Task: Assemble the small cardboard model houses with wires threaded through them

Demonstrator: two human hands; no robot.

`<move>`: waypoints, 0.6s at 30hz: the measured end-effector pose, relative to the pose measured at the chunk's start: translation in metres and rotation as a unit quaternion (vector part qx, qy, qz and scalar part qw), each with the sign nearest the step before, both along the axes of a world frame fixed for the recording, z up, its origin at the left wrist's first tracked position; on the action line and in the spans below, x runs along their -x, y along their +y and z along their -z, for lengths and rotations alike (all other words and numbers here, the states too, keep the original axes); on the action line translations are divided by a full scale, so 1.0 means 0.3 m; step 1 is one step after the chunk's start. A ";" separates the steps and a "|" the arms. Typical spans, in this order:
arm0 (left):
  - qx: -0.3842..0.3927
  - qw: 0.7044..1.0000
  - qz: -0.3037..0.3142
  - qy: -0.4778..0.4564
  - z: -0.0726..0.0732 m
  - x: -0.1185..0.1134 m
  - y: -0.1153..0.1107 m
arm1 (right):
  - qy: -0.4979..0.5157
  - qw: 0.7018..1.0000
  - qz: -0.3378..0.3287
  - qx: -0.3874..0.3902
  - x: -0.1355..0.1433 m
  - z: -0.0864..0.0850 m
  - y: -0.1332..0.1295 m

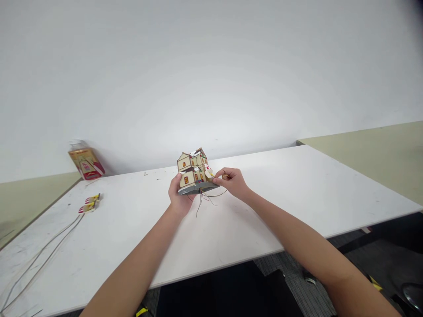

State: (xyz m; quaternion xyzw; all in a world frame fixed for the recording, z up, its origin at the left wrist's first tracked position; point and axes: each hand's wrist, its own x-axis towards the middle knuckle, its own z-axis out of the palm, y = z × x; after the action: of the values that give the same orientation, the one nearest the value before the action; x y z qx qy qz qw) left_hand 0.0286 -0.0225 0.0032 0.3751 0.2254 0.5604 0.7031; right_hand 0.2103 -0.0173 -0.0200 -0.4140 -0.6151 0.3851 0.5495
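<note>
A small model house [187, 169] with cream walls, orange-lit-looking windows and a grey base is held up over the white table, slightly tilted. My left hand [178, 198] wraps round its left side and underside. Several thin dark wires [200, 202] dangle from beneath the base. At the house's right side my right hand [233, 181] is closed in a pinch, with a thin brown wire [220, 193] looping near the fingers. A small white piece with red marks [208, 169] sits by the fingertips; whether it is fixed to the house I cannot tell.
The white table [271, 176] stands against a pale wall. At its back left corner leans a gold-and-red container [86, 163] with a white cap. Small yellow-and-red pieces [89, 204] lie at the left, near long cables [42, 251]. Tiny scraps lie toward the back.
</note>
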 end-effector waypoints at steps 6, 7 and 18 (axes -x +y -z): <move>0.002 1.000 0.000 -0.009 -0.005 -0.006 -0.008 | 0.043 0.998 -0.023 0.025 0.007 -0.008 -0.004; 0.005 1.000 -0.001 -0.011 -0.006 -0.006 -0.009 | 0.044 0.998 -0.022 0.030 0.009 -0.009 -0.005; 0.005 1.000 0.003 -0.012 0.000 -0.003 -0.005 | 0.080 0.993 -0.029 0.087 0.017 -0.010 -0.002</move>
State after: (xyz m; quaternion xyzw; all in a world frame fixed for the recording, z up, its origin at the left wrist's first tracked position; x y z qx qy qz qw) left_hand 0.0293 -0.0241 0.0033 0.3651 0.2187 0.5614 0.7097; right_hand 0.2051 -0.0180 -0.0171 -0.4101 -0.5448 0.4850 0.5475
